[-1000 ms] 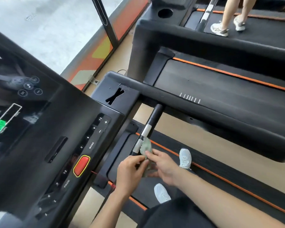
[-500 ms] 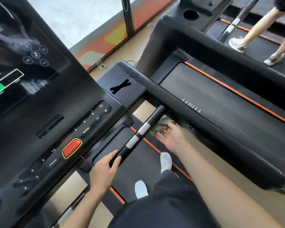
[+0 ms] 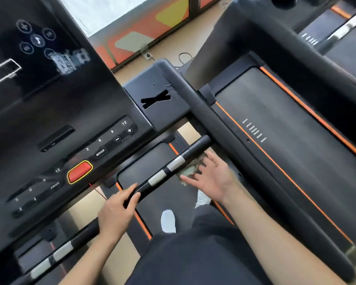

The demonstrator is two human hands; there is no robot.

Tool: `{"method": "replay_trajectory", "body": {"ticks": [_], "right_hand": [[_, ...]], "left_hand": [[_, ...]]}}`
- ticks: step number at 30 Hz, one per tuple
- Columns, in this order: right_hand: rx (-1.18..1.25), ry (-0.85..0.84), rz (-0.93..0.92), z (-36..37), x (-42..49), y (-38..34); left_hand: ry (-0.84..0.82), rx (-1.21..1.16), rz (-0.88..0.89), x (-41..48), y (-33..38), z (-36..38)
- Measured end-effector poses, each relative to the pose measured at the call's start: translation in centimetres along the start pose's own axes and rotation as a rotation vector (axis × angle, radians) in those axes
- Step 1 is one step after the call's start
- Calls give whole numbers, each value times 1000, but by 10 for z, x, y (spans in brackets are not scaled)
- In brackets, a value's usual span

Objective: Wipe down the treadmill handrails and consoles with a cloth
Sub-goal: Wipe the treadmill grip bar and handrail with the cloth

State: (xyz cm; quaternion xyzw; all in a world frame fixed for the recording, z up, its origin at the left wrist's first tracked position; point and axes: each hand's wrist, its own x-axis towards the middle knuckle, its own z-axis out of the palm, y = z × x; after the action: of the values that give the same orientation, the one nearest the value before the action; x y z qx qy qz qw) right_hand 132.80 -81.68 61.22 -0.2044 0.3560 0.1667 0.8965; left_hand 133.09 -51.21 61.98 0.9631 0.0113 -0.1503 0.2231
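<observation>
Two hands work here: your left hand (image 3: pixel 119 210) curls round the black tubular handrail with silver grip plates (image 3: pixel 176 163); your right hand (image 3: pixel 214 178), fingers spread, presses the crumpled pale-green cloth (image 3: pixel 188 171) under its fingertips. Wrap the cloth round the rail before sliding.

Tan floor (image 3: pixel 169 49) — a black treadmill (image 3: pixel 286 130) stands on it, perhaps a cable (image 3: pixel 184 56).

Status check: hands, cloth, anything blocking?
Left hand grips handrail end. Right hand flat on cloth by the rail. No obstruction visible.
</observation>
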Motion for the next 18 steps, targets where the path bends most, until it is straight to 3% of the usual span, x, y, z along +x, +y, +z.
{"method": "replay_trajectory", "body": {"ticks": [10,18], "right_hand": [[27,125,-106,2,11,-25],[-17,138,-156,6,11,3]], "left_hand": [[12,-13,-103,2,13,-3],[13,-43,-81,2,8,-2]]}}
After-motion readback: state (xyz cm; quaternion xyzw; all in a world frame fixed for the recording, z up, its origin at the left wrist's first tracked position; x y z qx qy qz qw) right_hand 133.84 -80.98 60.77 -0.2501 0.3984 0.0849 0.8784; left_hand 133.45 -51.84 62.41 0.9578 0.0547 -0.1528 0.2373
